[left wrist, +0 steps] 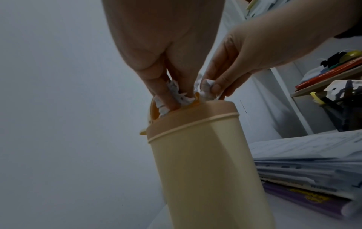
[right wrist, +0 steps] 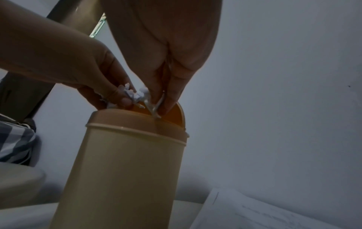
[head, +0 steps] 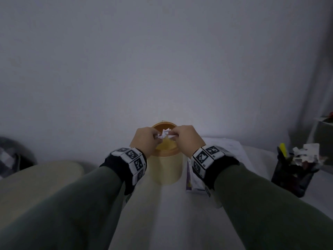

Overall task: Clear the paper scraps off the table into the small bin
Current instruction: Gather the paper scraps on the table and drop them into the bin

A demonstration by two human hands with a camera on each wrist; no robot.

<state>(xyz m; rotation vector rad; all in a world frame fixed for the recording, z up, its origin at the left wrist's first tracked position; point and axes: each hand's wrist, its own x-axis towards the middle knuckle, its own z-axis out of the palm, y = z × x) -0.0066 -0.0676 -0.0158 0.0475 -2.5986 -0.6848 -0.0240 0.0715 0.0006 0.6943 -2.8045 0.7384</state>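
A small beige bin (head: 166,167) with an orange-brown swing lid (head: 163,127) stands on the table by the wall. Both hands hover over its mouth, each pinching crumpled white paper scraps (head: 164,135). My left hand (head: 146,139) holds a wad between thumb and fingers at the lid opening, the scraps (left wrist: 174,96) touching the rim. My right hand (head: 186,137) pinches another scrap (left wrist: 207,89) beside it, and its fingers (right wrist: 170,99) press the flap (right wrist: 176,114) inward. The bin body (left wrist: 205,170) fills the wrist views. The bin's inside is hidden.
A stack of papers and a purple book (head: 193,177) lies right of the bin. A dark pen holder (head: 295,170) with paper bits stands far right. A round beige surface (head: 39,179) is at left. A shelf with books (left wrist: 329,74) rises at right.
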